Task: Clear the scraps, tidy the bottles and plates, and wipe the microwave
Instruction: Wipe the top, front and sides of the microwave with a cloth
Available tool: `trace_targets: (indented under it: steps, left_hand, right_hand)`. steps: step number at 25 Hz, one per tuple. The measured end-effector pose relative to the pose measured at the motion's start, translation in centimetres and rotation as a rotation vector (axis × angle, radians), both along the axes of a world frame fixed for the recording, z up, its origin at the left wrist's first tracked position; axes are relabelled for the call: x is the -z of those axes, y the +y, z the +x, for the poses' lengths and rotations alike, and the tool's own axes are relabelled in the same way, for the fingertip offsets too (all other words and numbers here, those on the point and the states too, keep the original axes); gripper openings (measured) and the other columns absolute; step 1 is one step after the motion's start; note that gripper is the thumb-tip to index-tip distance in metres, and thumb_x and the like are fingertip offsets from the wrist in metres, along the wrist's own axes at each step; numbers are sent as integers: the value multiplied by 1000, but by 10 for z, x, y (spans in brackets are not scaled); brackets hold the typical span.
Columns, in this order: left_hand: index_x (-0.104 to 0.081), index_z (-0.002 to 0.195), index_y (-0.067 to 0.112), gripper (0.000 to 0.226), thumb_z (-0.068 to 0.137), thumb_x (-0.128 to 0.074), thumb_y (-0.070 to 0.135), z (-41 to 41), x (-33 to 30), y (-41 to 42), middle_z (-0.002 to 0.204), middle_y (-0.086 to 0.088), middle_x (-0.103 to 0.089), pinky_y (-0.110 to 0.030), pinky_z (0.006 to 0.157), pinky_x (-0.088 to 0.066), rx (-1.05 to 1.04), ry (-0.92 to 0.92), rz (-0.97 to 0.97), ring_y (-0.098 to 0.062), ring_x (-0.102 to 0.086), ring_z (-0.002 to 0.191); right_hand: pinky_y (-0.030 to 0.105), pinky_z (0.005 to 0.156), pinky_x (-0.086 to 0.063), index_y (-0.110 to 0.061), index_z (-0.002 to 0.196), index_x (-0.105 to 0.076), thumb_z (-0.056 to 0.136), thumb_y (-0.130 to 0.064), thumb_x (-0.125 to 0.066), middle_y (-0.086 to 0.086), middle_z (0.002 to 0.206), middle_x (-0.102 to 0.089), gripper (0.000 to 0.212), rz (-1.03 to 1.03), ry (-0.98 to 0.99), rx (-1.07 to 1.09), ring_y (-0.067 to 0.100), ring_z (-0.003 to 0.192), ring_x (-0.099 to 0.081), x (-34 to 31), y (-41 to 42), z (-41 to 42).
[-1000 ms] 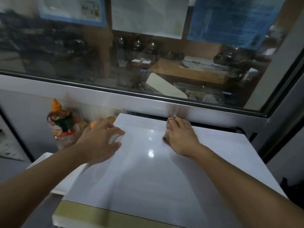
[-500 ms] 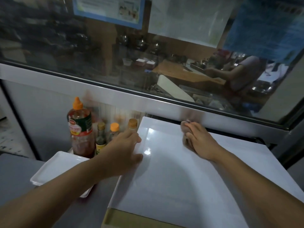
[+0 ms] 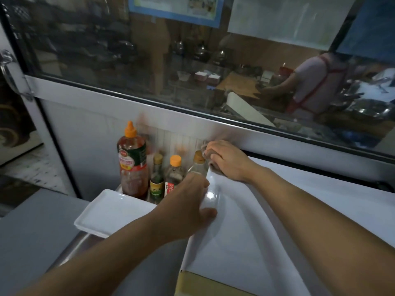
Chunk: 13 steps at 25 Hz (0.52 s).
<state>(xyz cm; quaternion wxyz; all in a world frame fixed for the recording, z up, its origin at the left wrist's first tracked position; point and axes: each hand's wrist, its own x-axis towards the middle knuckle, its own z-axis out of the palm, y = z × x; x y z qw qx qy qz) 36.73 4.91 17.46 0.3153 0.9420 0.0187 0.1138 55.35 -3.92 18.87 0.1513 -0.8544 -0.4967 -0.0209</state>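
Observation:
The white microwave top (image 3: 288, 231) fills the lower right. My right hand (image 3: 229, 161) presses a small crumpled cloth (image 3: 208, 155) onto its far left corner, fingers closed around the cloth. My left hand (image 3: 188, 208) rests flat on the microwave's left edge, fingers spread, holding nothing. Left of the microwave stand a tall red sauce bottle (image 3: 133, 165) with an orange cap, a small green-labelled bottle (image 3: 157, 178), a red-labelled bottle (image 3: 174, 174) and a clear bottle (image 3: 197, 165), partly behind my left hand. White rectangular plates (image 3: 111, 212) lie stacked in front of the bottles.
A grey counter (image 3: 32, 242) runs along the lower left. A white wall panel (image 3: 89, 133) and a wide glass window (image 3: 192, 60) rise just behind the bottles and microwave. Through the glass a person in an apron works at a kitchen bench.
My right hand has slid the cloth leftward along the microwave's back edge to its far left corner. My left hand stayed on the left edge. The view panned left, showing bottles and plates.

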Motion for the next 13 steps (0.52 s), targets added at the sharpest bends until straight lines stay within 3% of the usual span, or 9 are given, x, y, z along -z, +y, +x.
trace_targets:
  steps: [3, 8, 11, 13]
  left_hand:
    - [-42, 108, 22, 40, 81, -68, 37, -6, -4, -9, 106, 6, -47, -29, 79, -50, -104, -1, -26, -13, -53, 91]
    - [-27, 99, 28, 43, 82, -66, 36, -34, -1, -15, 105, 7, -38, -16, 72, -44, -191, -43, -8, -7, -46, 89]
    - [-21, 91, 29, 41, 85, -61, 38, -48, 1, -15, 94, 10, -32, -11, 59, -35, -211, -17, -21, -5, -42, 77]
    - [-21, 92, 29, 40, 86, -60, 38, -50, 1, -16, 94, 10, -32, -12, 60, -35, -216, -2, -14, -6, -43, 78]
  right_hand:
    - [27, 98, -33, -4, 95, -62, 92, -9, -46, 5, 117, -60, 17, 18, 11, -43, 19, 113, -48, -6, -6, -13]
    - [32, 97, -39, -8, 87, -62, 87, -6, -48, 0, 107, -60, 14, 38, 1, -327, 15, 110, -48, -5, -33, -70]
    - [32, 90, -44, -18, 96, -58, 87, -12, -43, -8, 107, -55, 19, 56, 74, -392, 9, 107, -48, 1, -43, -94]
    - [29, 98, -41, -20, 108, -59, 90, -13, -43, -8, 119, -54, 25, 14, 63, -430, 9, 118, -45, 1, -46, -85]
